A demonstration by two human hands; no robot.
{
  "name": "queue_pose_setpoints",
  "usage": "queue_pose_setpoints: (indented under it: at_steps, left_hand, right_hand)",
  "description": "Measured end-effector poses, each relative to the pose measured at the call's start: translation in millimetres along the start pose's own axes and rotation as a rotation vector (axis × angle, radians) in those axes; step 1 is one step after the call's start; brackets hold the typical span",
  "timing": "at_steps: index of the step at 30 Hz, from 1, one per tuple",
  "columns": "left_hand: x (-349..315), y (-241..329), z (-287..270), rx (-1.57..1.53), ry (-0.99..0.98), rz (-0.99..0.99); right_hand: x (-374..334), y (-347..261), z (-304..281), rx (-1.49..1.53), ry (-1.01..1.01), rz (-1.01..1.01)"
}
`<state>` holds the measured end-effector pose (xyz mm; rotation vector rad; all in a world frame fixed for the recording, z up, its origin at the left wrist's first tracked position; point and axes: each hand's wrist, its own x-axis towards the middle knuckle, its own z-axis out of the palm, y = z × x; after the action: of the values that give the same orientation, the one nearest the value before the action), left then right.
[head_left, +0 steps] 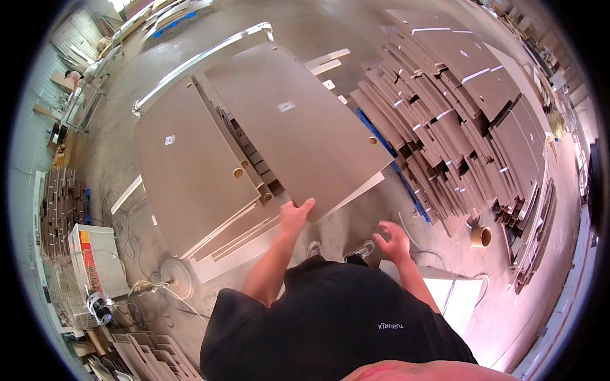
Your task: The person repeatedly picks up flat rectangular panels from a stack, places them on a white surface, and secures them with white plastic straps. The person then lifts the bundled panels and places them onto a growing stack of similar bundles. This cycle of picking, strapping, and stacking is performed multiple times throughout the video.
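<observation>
My left hand (295,216) is at the near edge of a large brown panel (298,133), its thumb over the top face and its other fingers curled at the edge. This panel tops a stack and bears a small white label and a round brass-coloured fitting near its right corner. My right hand (393,242) hangs in the air right of the stack, fingers apart and holding nothing. Beside the first panel, to the left, lies a second brown panel (190,171) on its own stack, with a dark gap between them. Pale board edges (238,243) jut out beneath, fanned unevenly.
A tall, uneven pile of brown boards (438,120) stands on a blue pallet (410,190) at right. A tape roll (481,237) sits on the floor near it. Left are a floor fan (89,289), cables and a round base (177,278). A white rail (197,60) runs behind the stacks.
</observation>
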<state>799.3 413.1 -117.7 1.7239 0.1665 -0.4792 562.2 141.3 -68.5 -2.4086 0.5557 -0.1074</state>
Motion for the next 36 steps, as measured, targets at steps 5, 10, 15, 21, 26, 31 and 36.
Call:
queue_pose_setpoints:
  at_steps: [5,10,15,21,26,31,36]
  left_hand:
    - [-80,77,-10,-0.094,-0.229,0.092]
    - [-122,137,-18,0.029,-0.521,0.316]
    - [-99,99,4,0.08,-0.431,0.727]
    - [-32,-67,16,-0.254,-0.536,-0.103]
    - [-73,-31,-41,-0.715,-0.349,-0.766]
    - [-74,-66,-94,-0.348,-0.212,-0.515]
    - [-107,-63,-107,-0.109,-0.057,-0.393]
  right_hand:
    - [46,-134,-8,-0.219,0.218,-0.434]
    - [46,-166,-31,-0.138,0.236,-0.523]
    - [20,-194,-92,-0.012,0.284,-0.501]
    - [-25,-210,-97,0.64,0.403,-0.098]
    - [-68,-136,-88,1.03,0.29,0.38]
    - [-62,-56,-60,0.378,-0.085,0.629]
    - [-105,-14,36,0.043,-0.016,0.638]
